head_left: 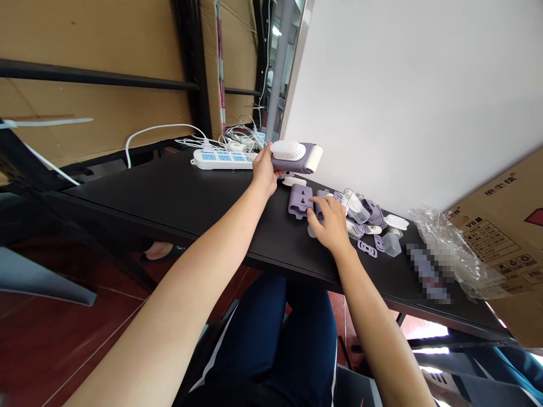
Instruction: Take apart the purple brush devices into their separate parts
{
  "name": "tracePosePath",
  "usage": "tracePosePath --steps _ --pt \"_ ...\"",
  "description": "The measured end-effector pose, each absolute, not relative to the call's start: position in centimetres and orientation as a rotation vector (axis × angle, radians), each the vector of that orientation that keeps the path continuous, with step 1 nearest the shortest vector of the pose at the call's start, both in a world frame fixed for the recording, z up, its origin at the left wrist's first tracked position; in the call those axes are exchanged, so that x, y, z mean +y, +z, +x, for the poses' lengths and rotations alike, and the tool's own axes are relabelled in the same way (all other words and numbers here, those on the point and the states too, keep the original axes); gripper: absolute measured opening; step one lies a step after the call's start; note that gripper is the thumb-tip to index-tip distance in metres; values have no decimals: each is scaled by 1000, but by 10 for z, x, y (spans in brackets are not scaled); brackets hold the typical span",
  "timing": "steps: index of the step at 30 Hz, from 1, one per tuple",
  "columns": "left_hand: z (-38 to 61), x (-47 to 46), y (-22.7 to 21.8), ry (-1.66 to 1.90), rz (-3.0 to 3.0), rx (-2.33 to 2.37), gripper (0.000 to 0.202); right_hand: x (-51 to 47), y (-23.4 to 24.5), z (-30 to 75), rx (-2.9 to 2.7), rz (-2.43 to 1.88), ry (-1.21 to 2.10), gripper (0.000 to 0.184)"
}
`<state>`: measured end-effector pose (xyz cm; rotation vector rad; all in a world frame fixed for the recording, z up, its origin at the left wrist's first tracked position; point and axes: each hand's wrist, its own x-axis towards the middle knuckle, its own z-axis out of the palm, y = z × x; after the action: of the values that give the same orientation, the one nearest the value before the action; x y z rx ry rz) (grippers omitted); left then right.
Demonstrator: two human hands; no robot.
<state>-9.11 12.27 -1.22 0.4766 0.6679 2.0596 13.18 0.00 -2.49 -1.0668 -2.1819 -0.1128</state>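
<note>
L forearm point(169, 282) nearest cam; L hand point(263, 169) gripping lilac/white roller unit point(297, 158), long axis ~along desk edge. R hand point(331, 223) open, fingers spread, just R of lilac socket plate point(300, 200), nearer it than L.

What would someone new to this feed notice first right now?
The left hand holds a lilac-and-white plastic device at the centre of the view, above the black table. To its right, the right hand sits among scattered lilac and clear plastic parts. Further left, a white power strip with blue sockets lies along the table's far edge.
</note>
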Motion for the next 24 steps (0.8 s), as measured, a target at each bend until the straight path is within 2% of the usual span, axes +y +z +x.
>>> tracePosePath --steps 5,8,24 --pt "-79 109 -7 2001 720 671 38 5 -27 134 -1953 -1062 -137 67" --pt "-72 102 -4 1993 856 694 36 7 -28 134 -1937 -1065 -162 78" --pt "-68 95 1 1937 881 665 30 9 -29 134 -2035 -1032 -182 68"
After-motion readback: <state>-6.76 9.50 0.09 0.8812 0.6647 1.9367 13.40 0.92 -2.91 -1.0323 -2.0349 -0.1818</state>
